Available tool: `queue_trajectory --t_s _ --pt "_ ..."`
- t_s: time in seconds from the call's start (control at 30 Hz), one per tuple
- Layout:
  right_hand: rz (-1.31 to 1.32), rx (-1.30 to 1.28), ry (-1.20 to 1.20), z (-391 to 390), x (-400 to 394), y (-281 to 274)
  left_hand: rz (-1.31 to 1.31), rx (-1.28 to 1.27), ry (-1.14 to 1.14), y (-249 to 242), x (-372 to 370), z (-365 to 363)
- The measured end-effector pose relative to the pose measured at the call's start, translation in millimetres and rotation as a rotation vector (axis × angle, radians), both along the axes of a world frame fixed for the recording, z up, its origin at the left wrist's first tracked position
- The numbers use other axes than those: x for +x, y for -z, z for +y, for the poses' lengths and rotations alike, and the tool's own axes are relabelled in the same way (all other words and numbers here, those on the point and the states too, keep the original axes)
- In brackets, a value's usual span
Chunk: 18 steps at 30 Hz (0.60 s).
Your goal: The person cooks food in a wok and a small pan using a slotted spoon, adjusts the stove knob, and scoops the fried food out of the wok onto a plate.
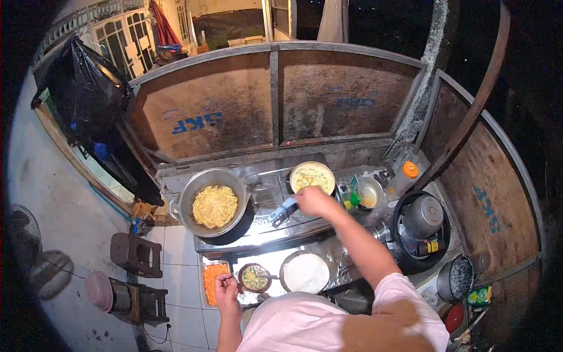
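My right hand (pixel 313 200) reaches over the stove and is closed at the pan's blue-grey handle (pixel 285 209). Just above it, a small pan (pixel 312 174) holds a pale yellow mixture with green bits. My left hand (pixel 227 290) is low, over the edge of a tray of shredded orange food (pixel 214 271), its fingers curled; what they hold, if anything, is too small to make out. Beside it is a brown mortar (pixel 254 277) with a greenish paste and a dark utensil. A bowl of white powder (pixel 305 273) is to the right.
A large wok (pixel 214 202) with frying food occupies the stove's left side. Right of the stove are a small bowl (pixel 370 192), an orange-capped bottle (pixel 403 180) and a black basin with pots (pixel 399 234). Wooden panels (pixel 205 105) enclose the back. Stools (pixel 136 254) stand at left.
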State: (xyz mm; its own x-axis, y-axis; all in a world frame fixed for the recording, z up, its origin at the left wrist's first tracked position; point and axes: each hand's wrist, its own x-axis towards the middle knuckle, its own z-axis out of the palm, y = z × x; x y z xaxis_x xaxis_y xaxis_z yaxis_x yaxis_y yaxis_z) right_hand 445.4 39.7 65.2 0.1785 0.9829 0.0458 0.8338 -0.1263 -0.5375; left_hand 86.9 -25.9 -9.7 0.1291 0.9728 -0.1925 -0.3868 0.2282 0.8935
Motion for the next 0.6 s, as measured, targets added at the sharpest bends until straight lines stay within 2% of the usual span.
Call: queue_trajectory --t_s 0.07,0.17,0.23,0.33,0.47,0.6 --pt "-0.153 -0.083 0.124 -11.6 38.0 -3.2 -0.015 -0.011 0.070 -3.2 6.5 -0.4" --pt "-0.169 -0.177 0.220 -22.5 88.8 3.3 0.016 0.011 0.132 8.5 13.1 4.2" --pt "-0.410 -0.329 0.198 -23.3 103.8 2.1 0.011 0.006 0.156 7.1 18.9 5.8" --pt "-0.292 -0.472 0.327 -22.8 94.6 -19.6 0.001 -0.012 0.180 4.7 26.0 9.1" --pt "-0.369 -0.551 0.294 -1.3 89.7 -11.5 0.035 -0.014 0.152 -8.6 31.9 12.7" --pt "-0.387 -0.576 0.225 21.9 74.1 -25.0 0.004 0.036 0.175 8.7 16.7 19.5"
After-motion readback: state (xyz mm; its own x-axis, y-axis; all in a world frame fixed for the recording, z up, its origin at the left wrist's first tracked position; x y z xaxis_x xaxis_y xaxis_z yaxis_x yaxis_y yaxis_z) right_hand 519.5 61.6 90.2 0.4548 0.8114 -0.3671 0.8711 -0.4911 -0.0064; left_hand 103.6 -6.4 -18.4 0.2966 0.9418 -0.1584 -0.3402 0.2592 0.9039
